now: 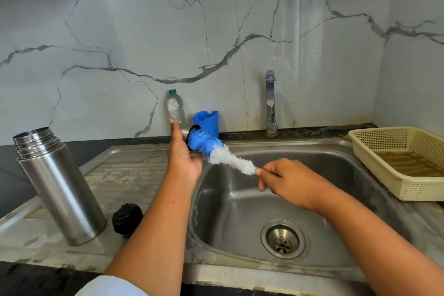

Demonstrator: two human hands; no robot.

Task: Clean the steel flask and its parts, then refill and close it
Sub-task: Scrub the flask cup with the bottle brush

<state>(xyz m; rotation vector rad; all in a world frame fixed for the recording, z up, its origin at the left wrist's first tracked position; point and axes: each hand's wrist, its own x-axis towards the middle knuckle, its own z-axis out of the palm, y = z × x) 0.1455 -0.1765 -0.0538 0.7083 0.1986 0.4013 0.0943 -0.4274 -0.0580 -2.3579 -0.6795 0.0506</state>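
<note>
The single head view looks forward and down from close above the sink (276, 211) (wall behind it).

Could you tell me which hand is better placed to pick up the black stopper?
Left, probably: the black stopper lies on the drainboard on that side, while the right hand grips the brush over the sink. The left hand must first release the cup.

Flask (60, 187) and cap (127, 220) on drainboard (129, 170) left of sink (240, 211); basket (377, 168) right.
</note>
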